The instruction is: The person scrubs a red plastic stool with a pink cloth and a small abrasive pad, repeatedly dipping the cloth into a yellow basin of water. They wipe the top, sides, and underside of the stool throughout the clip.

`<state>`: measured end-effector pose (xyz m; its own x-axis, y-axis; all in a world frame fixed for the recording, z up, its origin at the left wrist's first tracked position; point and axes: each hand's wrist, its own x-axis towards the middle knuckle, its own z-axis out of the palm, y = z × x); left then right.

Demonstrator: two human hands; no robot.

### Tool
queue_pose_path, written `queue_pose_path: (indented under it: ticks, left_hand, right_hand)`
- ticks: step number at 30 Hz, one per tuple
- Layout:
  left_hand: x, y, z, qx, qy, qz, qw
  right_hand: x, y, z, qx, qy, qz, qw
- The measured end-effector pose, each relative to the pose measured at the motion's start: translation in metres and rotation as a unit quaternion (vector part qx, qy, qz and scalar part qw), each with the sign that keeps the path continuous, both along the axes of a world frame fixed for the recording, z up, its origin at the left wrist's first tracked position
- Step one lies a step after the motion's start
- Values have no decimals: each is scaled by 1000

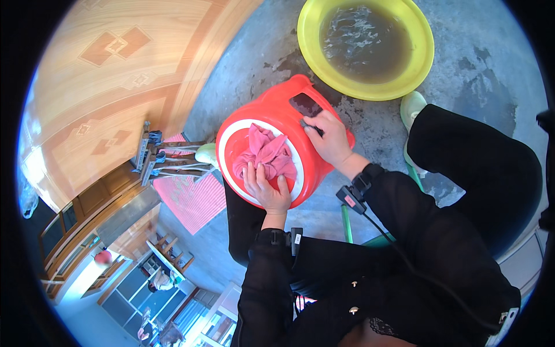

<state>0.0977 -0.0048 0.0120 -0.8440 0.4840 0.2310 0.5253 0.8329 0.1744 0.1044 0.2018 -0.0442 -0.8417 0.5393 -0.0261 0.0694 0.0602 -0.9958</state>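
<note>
A red plastic stool [277, 102] with a white ring on its round face lies tipped over in front of me. On that face rests a crumpled pink cloth [269, 154], and my left hand [266, 188] presses on its lower edge with the fingers spread. My right hand [327, 136] is at the side of the stool, near a rectangular opening, pinching a small dark object [311, 126] whose kind I cannot tell. Beyond the stool stands a yellow basin [377, 91] holding murky water.
Wet patches mark the concrete floor [256, 56]. A patterned wooden panel [130, 47] rises at the left, with a wooden rack [149, 158] and a pink ribbed mat [190, 199] below it. Green legs of a seat [347, 223] show beneath me. Another person [162, 281] is far off at the lower left.
</note>
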Motion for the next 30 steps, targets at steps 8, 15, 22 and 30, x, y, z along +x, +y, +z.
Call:
queue_pose_path:
  ticks: [8,15,22,30]
  left_hand:
    - [2,0,-1,-7,8,9,1000]
    - [2,2,0,-13,22,13,1000]
    - [0,2,-1,-12,14,15,1000]
    - [-1,4,-1,4,25,14,1000]
  right_hand:
    - [-54,11,-7,14,-15,51,998]
    - [23,-4,13,32,-50,12,998]
    - [5,-6,26,80,25,-21,996]
    - [26,-19,34,79,19,-30,996]
